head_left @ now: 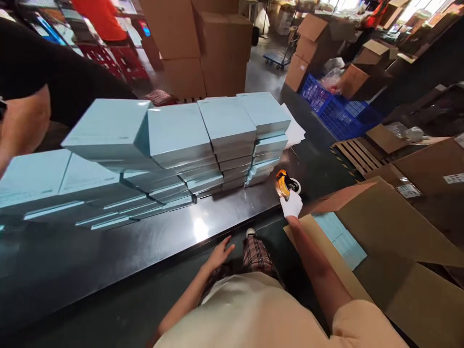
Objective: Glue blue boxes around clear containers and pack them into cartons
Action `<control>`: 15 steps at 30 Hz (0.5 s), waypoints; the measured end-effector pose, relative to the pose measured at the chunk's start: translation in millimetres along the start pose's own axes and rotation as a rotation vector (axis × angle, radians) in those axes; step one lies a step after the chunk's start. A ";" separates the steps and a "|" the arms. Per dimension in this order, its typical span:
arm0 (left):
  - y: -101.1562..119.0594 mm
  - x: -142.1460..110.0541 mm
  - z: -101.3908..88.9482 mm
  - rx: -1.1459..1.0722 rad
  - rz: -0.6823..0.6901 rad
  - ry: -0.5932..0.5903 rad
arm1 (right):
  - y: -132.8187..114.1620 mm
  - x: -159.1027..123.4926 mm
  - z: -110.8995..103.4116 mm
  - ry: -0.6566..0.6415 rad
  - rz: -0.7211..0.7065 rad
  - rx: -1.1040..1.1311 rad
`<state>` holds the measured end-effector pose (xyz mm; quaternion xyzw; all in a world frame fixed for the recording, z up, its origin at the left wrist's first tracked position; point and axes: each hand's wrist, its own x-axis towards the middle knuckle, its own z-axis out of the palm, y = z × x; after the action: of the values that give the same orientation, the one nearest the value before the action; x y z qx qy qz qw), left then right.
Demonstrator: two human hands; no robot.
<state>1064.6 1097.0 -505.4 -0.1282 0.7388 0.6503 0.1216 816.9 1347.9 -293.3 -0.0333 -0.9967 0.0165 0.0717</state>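
My right hand (291, 204), in a white glove, is closed round an orange tape dispenser (283, 183) at the right end of the shiny dark table (145, 241). My left hand (219, 253) is bare, its fingers spread and resting at the table's near edge, holding nothing. Stacks of pale blue flat boxes (174, 145) cover the far side of the table. At my right stands an open cardboard carton (384, 232) with pale blue boxes (340, 239) packed inside it.
Another person's arm (21, 125) and dark sleeve reach in at the far left. Tall cardboard cartons (203, 43) stand behind the table. A blue plastic crate (333, 108), a wooden pallet (357, 154) and more cartons lie at the right. A person in orange (99, 19) stands far back.
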 end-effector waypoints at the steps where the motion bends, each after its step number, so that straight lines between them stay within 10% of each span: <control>1: 11.2 13.5 7.8 -0.028 0.023 0.021 | 1.2 19.6 1.4 0.008 0.001 -0.012; 10: 134.7 214.5 74.4 -0.317 -0.010 0.578 | 34.8 152.2 31.9 -0.129 -0.173 -0.072; 15: 168.2 254.0 91.9 -0.353 -0.074 0.809 | 48.5 223.5 -5.1 -0.189 -0.405 -0.008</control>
<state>769.2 1200.7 -448.4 -0.4178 0.5993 0.6593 -0.1779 600.0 1411.7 -258.4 0.1689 -0.9854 0.0008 -0.0203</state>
